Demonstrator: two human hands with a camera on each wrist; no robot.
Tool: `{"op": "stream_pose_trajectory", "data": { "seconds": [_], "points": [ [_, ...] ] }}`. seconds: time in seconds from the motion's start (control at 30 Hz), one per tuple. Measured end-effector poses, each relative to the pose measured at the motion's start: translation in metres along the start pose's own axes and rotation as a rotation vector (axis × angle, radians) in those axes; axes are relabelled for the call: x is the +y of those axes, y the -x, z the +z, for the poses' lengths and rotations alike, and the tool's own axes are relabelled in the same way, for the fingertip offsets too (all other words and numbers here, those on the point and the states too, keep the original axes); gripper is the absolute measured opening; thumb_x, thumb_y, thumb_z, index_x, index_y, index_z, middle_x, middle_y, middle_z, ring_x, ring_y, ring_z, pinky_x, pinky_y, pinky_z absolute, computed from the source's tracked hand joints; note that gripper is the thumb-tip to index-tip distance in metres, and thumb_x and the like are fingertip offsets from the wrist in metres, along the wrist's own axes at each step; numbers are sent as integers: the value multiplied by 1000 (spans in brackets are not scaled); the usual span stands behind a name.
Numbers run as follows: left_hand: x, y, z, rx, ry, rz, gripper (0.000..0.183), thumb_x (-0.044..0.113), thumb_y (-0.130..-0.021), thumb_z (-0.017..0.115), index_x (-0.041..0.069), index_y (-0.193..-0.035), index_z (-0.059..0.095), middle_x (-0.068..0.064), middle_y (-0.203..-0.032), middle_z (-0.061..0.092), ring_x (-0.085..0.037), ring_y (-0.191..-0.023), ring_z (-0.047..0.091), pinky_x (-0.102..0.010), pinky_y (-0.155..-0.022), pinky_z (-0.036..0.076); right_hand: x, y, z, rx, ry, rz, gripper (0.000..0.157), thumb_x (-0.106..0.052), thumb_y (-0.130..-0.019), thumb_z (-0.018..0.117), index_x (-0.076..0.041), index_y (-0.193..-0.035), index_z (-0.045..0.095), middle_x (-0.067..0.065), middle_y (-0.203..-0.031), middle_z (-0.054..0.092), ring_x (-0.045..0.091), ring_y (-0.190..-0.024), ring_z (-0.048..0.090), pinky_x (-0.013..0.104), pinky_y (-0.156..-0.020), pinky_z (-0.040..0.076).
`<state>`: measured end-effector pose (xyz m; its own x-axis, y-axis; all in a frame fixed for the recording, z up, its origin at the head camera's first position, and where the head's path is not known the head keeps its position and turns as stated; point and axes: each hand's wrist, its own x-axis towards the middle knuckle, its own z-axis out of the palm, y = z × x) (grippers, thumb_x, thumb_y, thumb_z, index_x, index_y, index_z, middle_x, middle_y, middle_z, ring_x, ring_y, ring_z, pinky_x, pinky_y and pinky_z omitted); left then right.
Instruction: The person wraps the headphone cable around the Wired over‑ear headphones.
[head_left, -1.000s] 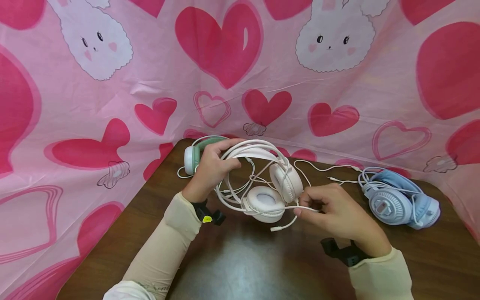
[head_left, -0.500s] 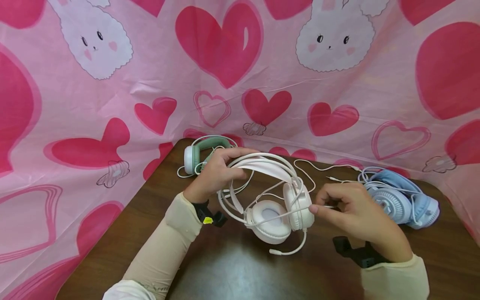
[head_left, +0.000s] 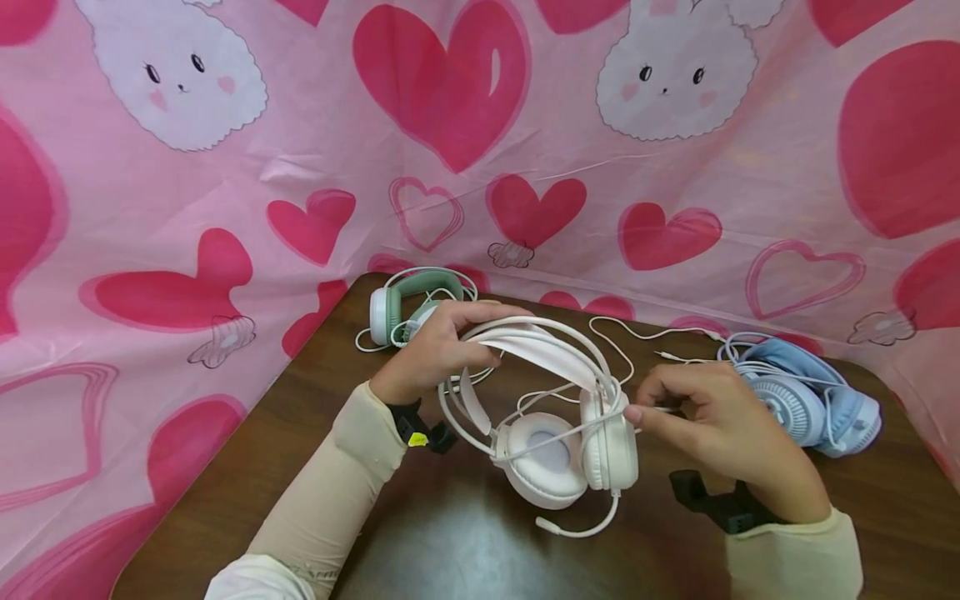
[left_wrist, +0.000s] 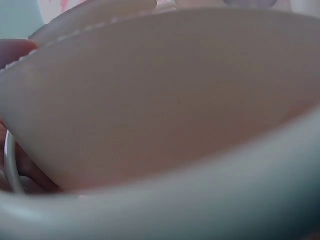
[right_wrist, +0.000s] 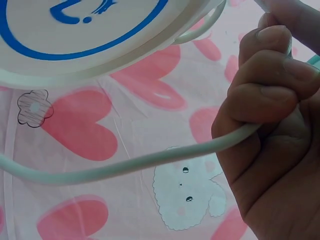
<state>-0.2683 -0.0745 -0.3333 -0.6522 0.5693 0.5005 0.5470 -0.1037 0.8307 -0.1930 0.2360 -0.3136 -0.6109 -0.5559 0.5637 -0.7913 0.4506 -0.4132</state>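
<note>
My left hand point(head_left: 433, 354) grips the headband of a pair of white headphones point(head_left: 546, 460), held up over the table. The ear cups hang low to the right, and a thin microphone boom point(head_left: 588, 532) curves beneath them. Filling the left wrist view is the pale headband point(left_wrist: 165, 100), with a fingertip at its left edge. My right hand point(head_left: 720, 425) pinches the white cable point(right_wrist: 125, 162), pulled out across the near ear cup. In the right wrist view its fingers are curled round that cable, close to an ear cup point(right_wrist: 100, 67) with a blue ring.
Green-and-white headphones point(head_left: 393, 310) lie at the back left of the brown table point(head_left: 465, 550). Blue headphones point(head_left: 806, 400) with a bundled cable lie at the right. A loose white cable point(head_left: 637, 337) runs along the back. A pink heart-patterned cloth point(head_left: 555, 108) hangs behind.
The white headphones have come lower and nearer, swinging slightly right, with my left hand still on the headband. My right hand has moved right, drawing the cable outward.
</note>
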Motion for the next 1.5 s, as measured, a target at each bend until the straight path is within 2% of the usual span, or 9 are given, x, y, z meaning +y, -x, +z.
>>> {"op": "stream_pose_trajectory", "data": {
  "seconds": [0.2,0.47,0.63,0.73,0.87,1.07,1.27,1.33,1.5],
  "points": [
    [1,-1,-1,-28,-4,45,48,8,-77,63,-1,-124,65,-6,-118,67,-25,-103,59,-38,-84,49,-3,-2,-2,-28,25,37,42,1,-69,82,-35,-78,62,-22,-67,51,-1,-55,42,15,-45,34],
    [2,0,-1,-63,25,47,47,7,-79,62,-1,-126,63,-7,-118,66,-27,-99,60,-40,-82,50,-1,-1,-3,-26,17,26,43,3,-69,81,-34,-79,63,-21,-68,51,-1,-55,42,15,-45,34],
    [3,1,-1,-87,122,35,50,5,-81,58,-4,-130,58,-12,-116,65,-30,-97,59,-41,-83,50,2,0,-3,-3,-73,-28,41,9,-67,80,-27,-80,65,-15,-70,55,0,-57,44,17,-46,35],
    [4,1,0,-94,158,27,49,6,-84,55,-5,-132,55,-14,-106,64,-32,-75,57,-36,-67,51,3,-1,-3,9,-118,-50,37,10,-68,80,-23,-82,66,-12,-72,58,2,-60,48,18,-49,39],
    [4,2,1,-84,169,8,48,9,-87,53,-3,-133,55,-13,-88,60,-30,-53,43,-32,-48,42,3,0,-4,15,-164,-27,30,7,-71,80,-18,-83,68,-9,-74,62,4,-64,53,20,-54,44],
    [4,3,5,-61,201,9,47,9,-88,51,-5,-133,54,-10,-91,61,-23,-53,43,-31,-48,40,8,1,-2,46,-242,-45,36,13,-65,81,-15,-86,69,-3,-77,64,7,-66,55,22,-55,44],
    [5,2,12,-94,344,42,49,4,-87,46,-13,-132,48,-8,-84,58,-24,-53,37,-33,-45,34,14,0,1,54,-423,-132,17,-10,-77,79,-5,-87,66,4,-79,62,11,-72,53,22,-59,43],
    [6,2,14,-101,362,53,49,3,-87,45,-14,-132,47,-8,-83,58,-27,-53,36,-33,-45,34,14,-1,1,51,-448,-162,19,-17,-80,77,-3,-86,65,5,-80,61,11,-73,53,21,-61,43],
    [6,3,16,-103,363,61,49,3,-85,46,-14,-131,47,-7,-89,61,-26,-54,39,-30,-47,38,14,-3,1,36,-509,-226,23,-17,-84,73,3,-88,62,9,-83,61,14,-78,54,20,-67,45]
  ]
}}
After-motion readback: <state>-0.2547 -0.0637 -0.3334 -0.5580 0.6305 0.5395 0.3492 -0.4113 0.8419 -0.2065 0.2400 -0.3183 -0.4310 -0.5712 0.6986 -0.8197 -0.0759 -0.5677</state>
